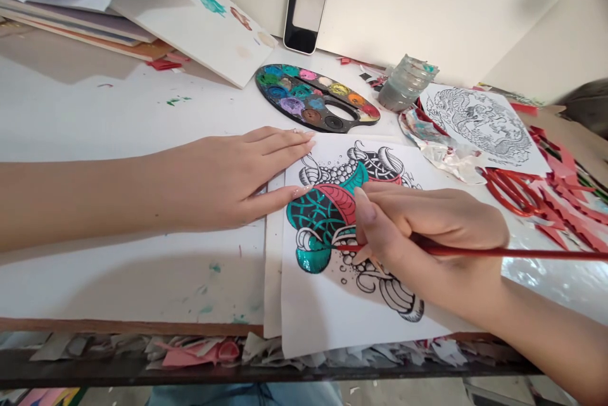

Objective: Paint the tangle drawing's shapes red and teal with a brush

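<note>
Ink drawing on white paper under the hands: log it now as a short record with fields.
Left hand: flat, fingertips on the white paper sheet with black ink drawing
Right hand: gripping a thin red-handled paintbrush
Brush tip: at the drawing's teal paint
Painted areas: teal and red
Nearby: black oval palette with coloured paint wells; clear glass jar

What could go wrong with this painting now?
The left hand lies on the drawing, its fingertips close to the shiny teal paint, which may be wet, so they could smudge it. The right hand, gripping the red paintbrush, also rests over the drawing and might smear it. The drawing's lower edge sticks out past the table's front edge, so the paper could bend or slip.
</note>
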Motion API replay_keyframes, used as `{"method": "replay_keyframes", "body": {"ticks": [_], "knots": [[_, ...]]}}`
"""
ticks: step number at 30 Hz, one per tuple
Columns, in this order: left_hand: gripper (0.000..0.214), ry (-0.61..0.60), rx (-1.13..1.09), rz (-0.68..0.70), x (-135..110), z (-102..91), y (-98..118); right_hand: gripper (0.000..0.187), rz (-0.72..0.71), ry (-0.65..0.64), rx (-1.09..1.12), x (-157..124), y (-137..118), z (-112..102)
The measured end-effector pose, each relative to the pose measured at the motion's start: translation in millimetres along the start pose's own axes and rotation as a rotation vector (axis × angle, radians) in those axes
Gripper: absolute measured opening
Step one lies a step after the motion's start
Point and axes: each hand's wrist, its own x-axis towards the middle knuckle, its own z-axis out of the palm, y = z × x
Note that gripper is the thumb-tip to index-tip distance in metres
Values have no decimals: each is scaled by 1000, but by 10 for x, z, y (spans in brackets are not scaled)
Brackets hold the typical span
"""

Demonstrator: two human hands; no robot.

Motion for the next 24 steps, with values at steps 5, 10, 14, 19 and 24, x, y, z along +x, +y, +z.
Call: {"method": "replay_keyframes", "body": {"ticks": [5,10,14,19,24], "knots": [[91,-3,-21,-10,-2,-10,8,57,19,-8,-29,-12,-27,-5],[93,-5,-3,-12,11,-9,25,54,17,-9,-45,-8,-43,-19],[93,-6,-1,-1,15,-12,24,52,11,-27,-9,7,-40,-32],[92,2,3,12,7,-9,11,52,66,52,54,13,-64,-37],[94,-8,1,2,5,-2,13,53,-29,-47,54,14,-21,-77]]}}
